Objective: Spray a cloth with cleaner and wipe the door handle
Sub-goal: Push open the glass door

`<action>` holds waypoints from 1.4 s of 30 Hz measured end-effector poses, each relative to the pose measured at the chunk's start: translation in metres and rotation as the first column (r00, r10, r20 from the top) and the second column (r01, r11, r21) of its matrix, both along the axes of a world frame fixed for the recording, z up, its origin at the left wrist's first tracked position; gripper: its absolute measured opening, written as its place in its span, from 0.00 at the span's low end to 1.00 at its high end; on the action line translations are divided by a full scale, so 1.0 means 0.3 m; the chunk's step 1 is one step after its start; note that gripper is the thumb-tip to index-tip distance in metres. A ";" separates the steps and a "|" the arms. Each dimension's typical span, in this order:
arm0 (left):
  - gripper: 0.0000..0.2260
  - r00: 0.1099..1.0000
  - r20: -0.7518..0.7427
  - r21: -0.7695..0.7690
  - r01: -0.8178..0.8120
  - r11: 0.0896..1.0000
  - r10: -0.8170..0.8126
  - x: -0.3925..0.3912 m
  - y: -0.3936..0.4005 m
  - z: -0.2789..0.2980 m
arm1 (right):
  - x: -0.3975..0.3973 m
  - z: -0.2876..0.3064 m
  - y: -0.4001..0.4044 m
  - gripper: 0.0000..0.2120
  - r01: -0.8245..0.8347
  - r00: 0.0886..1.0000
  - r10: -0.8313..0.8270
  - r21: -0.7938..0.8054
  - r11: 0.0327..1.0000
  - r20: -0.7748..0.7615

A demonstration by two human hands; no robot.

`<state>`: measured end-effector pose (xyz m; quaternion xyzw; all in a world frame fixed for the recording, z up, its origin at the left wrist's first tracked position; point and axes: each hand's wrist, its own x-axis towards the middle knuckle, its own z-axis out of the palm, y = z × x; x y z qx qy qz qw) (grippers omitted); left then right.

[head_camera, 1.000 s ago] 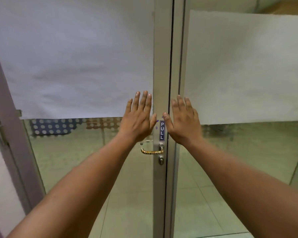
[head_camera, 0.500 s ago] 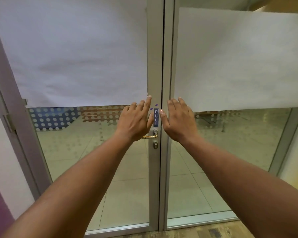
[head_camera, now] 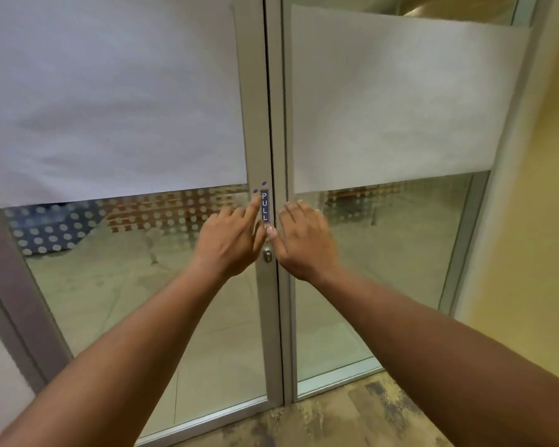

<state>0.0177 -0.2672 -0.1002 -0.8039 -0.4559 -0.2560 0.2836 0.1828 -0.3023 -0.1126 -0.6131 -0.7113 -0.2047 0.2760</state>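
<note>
Two glass door leaves meet at a grey metal frame point(head_camera: 273, 130). My left hand point(head_camera: 229, 243) is held flat in front of the left leaf, fingers loosely spread and index finger beside the blue PULL sign point(head_camera: 265, 206). It holds nothing and hides the gold door handle. My right hand point(head_camera: 305, 243) is spread in front of the right leaf, its thumb close to the left thumb above the round lock cylinder point(head_camera: 267, 255). I see no cloth or cleaner bottle.
White paper sheets point(head_camera: 110, 101) cover the upper glass of both leaves, with dotted film below. A yellow wall point(head_camera: 536, 221) stands close on the right and a dark frame post point(head_camera: 17, 285) on the left. Worn patterned floor point(head_camera: 352, 421) lies at the threshold.
Both hands have dropped from above the PULL sign to level with it, and my left hand now covers the handle. The view has pulled back and tilted down, showing the floor.
</note>
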 end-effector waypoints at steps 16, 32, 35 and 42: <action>0.20 0.994 0.012 -0.194 0.113 0.974 -0.113 -0.097 -0.267 -0.131 | -0.112 -0.110 -0.363 0.25 0.098 0.990 -0.098 -0.012 0.995 -0.098; 0.28 0.950 -0.001 -0.337 0.293 0.895 -0.311 0.194 -0.479 -0.300 | 0.097 -0.254 -0.704 0.25 0.276 0.923 -0.290 -0.092 0.957 -0.252; 0.29 0.935 -0.046 -0.321 0.319 0.892 -0.351 0.299 -0.542 -0.342 | 0.179 -0.292 -0.786 0.26 0.314 0.903 -0.333 -0.113 0.943 -0.273; 0.36 0.889 -0.122 -0.349 0.377 0.858 -0.440 0.573 -0.766 -0.398 | 0.390 -0.393 -1.006 0.29 0.392 0.848 -0.423 -0.160 0.906 -0.320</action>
